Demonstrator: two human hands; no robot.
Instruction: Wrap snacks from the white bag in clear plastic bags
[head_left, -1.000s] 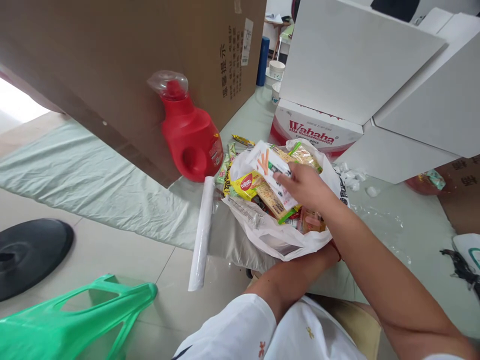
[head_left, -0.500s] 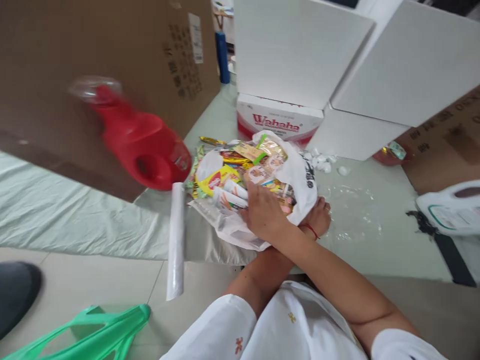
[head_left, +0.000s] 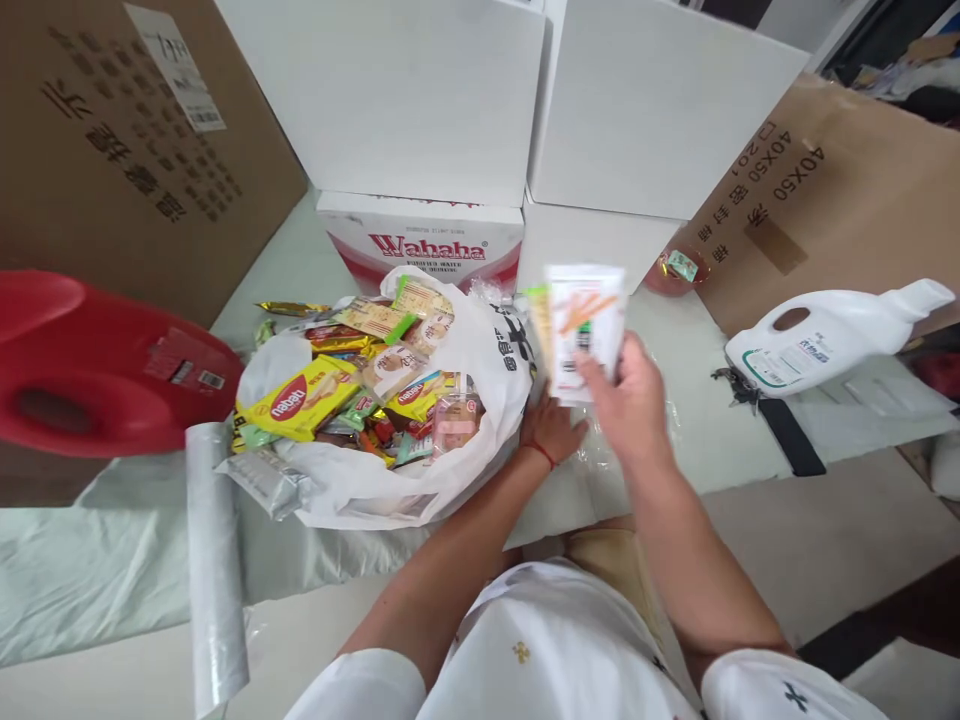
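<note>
My right hand (head_left: pixel 634 395) is raised right of a white plastic bag (head_left: pixel 487 400), closed on white snack packets (head_left: pixel 589 325) printed with orange sticks. A yellow-green edge shows behind them. Lower down, my left hand (head_left: pixel 553 432), with a red string at the wrist, rests on the table against the bag's right side, fingers spread and partly covered by the packets. Wide open, the bag is full of wrapped snacks, among them a yellow packet (head_left: pixel 300 398) and a round-cake packet (head_left: pixel 394 368).
A red jug (head_left: pixel 112 370) and a clear plastic roll (head_left: pixel 215 570) lie to the left. White boxes (head_left: pixel 390 100) stand behind, above a Wahaha carton (head_left: pixel 427 245). On the right are a white detergent bottle (head_left: pixel 825 335), a black strap (head_left: pixel 795 440) and a brown carton (head_left: pixel 802 190).
My right hand has come up out of the bag and moved right with the white packets. My arms no longer cross. The view has turned right; my left hand stays beside the bag.
</note>
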